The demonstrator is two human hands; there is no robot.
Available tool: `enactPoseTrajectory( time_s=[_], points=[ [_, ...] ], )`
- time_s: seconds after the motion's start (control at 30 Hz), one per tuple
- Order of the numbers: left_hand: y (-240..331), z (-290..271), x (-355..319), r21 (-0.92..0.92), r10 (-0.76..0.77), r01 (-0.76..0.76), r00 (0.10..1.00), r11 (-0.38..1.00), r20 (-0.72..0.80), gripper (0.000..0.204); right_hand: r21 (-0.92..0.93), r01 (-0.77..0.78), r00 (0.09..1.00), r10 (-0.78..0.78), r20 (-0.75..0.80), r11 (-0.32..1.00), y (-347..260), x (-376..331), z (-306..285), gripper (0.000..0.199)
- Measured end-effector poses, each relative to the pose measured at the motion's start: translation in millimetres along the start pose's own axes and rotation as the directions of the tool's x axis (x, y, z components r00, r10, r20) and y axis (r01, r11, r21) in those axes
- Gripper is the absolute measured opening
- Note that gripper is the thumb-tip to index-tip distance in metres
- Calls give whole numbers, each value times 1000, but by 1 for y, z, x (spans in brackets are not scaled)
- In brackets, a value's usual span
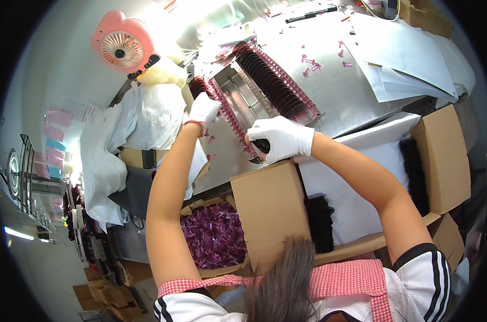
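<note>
My right hand (281, 138), in a white glove, is curled round a shiny black rounded piece (262, 145) at the near end of a metal rack (233, 91). My left hand (204, 109), also gloved, is at the rack's left row, its fingers bent beside a short stack of dark red discs (198, 86). What those fingers grip, if anything, is hidden. A longer row of dark discs (270, 80) stands on edge along the rack's right side. Small pink clips (230, 115) line both rows.
Loose pink pieces (313, 66) lie on the metal table (340, 104). White sheets (401, 67) cover its right side. A pink fan (120, 45) stands at the far left. Nearer me are a box of purple pieces (214, 236) and an open cardboard box (270, 212) lined with white.
</note>
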State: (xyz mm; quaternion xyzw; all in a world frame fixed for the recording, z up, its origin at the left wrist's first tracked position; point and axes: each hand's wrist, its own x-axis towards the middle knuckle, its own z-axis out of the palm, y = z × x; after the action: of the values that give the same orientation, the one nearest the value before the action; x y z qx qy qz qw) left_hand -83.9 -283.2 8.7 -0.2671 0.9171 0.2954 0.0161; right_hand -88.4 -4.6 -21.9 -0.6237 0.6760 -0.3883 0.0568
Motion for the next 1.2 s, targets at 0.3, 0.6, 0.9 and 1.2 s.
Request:
enactPoseTrajectory(
  time_s=[0.3, 0.6, 0.9, 1.2],
  points=[
    [1, -9, -39, 682, 200, -35, 966, 731, -164, 38, 252, -203, 918, 274, -287, 946, -15, 3, 4, 52],
    [38, -21, -153, -90, 331, -325, 836, 941, 437, 32, 221, -81, 898, 168, -407, 972, -48, 23, 13, 70],
    [-14, -49, 8, 456, 312, -161, 909, 875, -277, 89, -74, -55, 997, 51, -58, 996, -10, -6, -8, 42],
    [3, -51, 63, 236, 153, -198, 969, 951, 196, 22, -7, 46, 998, -46, 35, 999, -1, -4, -14, 41]
  ],
)
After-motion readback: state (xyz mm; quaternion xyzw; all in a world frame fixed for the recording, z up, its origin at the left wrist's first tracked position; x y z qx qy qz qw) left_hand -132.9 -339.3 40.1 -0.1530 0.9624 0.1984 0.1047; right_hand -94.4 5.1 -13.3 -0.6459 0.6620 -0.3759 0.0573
